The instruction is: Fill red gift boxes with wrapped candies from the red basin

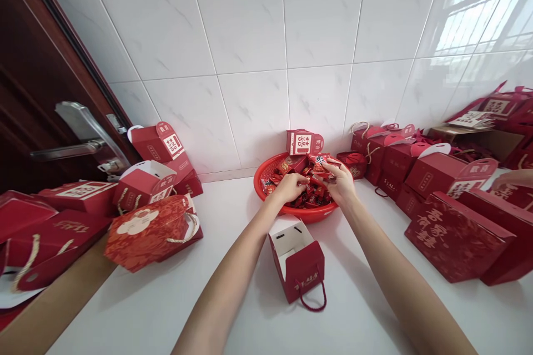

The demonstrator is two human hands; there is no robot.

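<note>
Okay — right hand pinches a red packet; left hand reaches into the basket, can't tell its grip — best pinch edges, singly.

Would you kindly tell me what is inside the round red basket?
Small, mostly red packets lie in the red basket; the left hand reaches over them, and the right hand holds a patterned packet. The basket's floor is hidden beneath the pile.

The head view looks forward and down, close above the table, facing the tiled wall
</note>
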